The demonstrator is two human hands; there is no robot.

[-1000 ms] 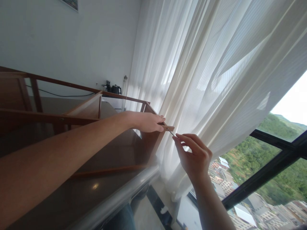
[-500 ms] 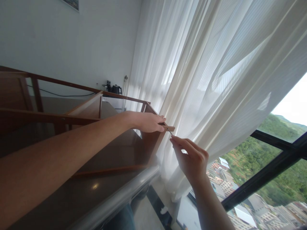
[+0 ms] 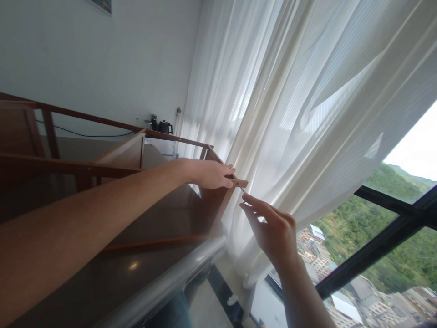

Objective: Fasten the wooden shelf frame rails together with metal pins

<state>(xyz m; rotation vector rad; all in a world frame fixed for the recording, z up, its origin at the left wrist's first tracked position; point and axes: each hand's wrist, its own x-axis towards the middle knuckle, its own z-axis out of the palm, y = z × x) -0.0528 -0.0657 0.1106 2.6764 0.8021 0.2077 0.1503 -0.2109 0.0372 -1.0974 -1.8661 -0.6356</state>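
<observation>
A brown wooden frame [image 3: 123,155] with rails and panels lies on a dark glossy table [image 3: 150,255]. My left hand [image 3: 211,174] reaches across it and is closed over the frame's far corner [image 3: 239,182]. My right hand [image 3: 269,228] is just below and right of that corner, fingertips pinched on a thin metal pin or tool [image 3: 241,188] whose tip sits at the end of the rail. What the thin piece is exactly is too small to tell.
White sheer curtains [image 3: 290,100] hang right behind the frame's corner. A window with a black frame [image 3: 375,246] shows hills and buildings far below. A black kettle [image 3: 164,127] stands by the far white wall. A cable runs along the wall.
My right hand has shifted a little left and up toward the corner, its fingers turning on the thin piece. My left hand and the frame have stayed put.
</observation>
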